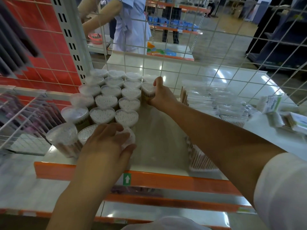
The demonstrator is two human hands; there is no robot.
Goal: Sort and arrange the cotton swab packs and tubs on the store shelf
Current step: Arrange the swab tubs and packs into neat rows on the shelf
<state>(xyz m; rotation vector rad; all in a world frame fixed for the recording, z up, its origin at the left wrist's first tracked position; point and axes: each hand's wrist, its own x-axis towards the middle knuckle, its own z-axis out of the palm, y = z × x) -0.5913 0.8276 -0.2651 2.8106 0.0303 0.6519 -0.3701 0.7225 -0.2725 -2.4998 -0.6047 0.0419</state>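
On the shelf (159, 146), both hands (106, 145) grip heart-shaped swab tubs (106, 101).

Single head view, close, forward and down over shelf (149, 156) and hands

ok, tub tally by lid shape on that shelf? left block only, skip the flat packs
Round-lid tubs: 6
Heart-lid tubs: 12, one gripped by the right hand
Half-hidden tubs at the left hand, lid shape unclear: 2
Total: 20 tubs
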